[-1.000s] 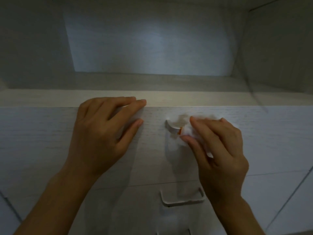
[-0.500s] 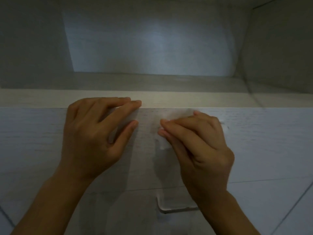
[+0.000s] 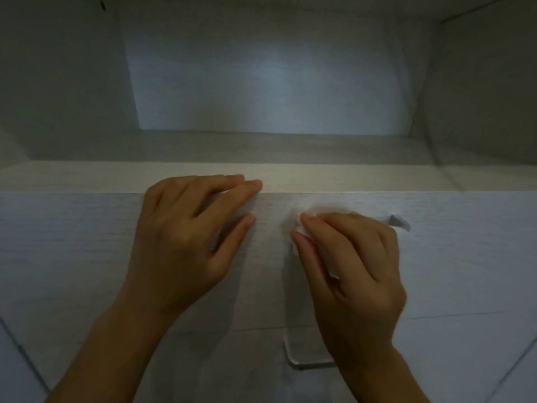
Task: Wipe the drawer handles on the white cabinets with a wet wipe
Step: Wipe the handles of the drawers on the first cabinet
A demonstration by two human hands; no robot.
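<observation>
1. The left hand (image 3: 186, 237) lies flat on the white top drawer front (image 3: 72, 242). Its fingers are straight, the fingertips reach the front's upper edge, and its grip holds nothing.
2. The lower drawer handle (image 3: 302, 360) sits beneath, its right part covered by the right wrist.
3. The wet wipe (image 3: 322, 209) is bunched against the top drawer front (a blurred white patch shows above the right fingertips).
4. The right hand (image 3: 351, 266) has its fingers curled over the wipe, its grip closed on it. It is near the left hand but apart from it.
5. The top drawer handle (image 3: 399, 222) is mostly hidden under that hand; only its grey right end sticks out past the knuckles.
</observation>
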